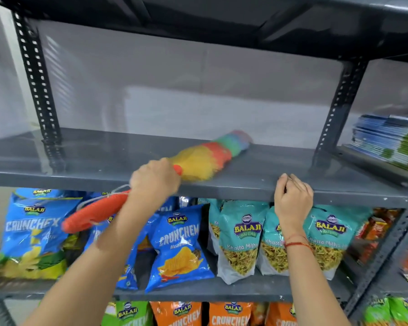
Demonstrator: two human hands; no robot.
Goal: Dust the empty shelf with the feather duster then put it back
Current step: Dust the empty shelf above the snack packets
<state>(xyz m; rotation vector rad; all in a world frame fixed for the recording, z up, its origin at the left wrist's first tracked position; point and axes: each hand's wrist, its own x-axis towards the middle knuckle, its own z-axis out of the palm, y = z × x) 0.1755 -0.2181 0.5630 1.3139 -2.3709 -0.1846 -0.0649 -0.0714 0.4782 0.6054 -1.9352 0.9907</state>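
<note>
From the head camera, my left hand [154, 178] is clenched around the orange plastic handle of the rainbow-coloured feather duster [207, 158], gripping it just below the fluffy head, with the rest of the handle sticking out behind my wrist, down and to the left, a white loop cord trailing off it. The duster's long axis runs from that lower-left handle end up and to the right, away from me, so the soft head lies flat on the empty grey metal shelf [118, 158], its purple tip reaching toward the back wall. My right hand [292, 196] is curled over the shelf's front lip, to the right of the duster and apart from it, steadying me and grasping only the edge.

I judge the sweeping is under way, and my left hand is the one to carry it. The board lies open to the left as far as the perforated dark upright [37, 81], and to the right up to the second upright [339, 102]; beyond that sits a stack of blue and green booklets [386, 140]. Below hang blue crisp packets [179, 248] and teal snack pouches [243, 241], which the protruding handle end swings in front of.
</note>
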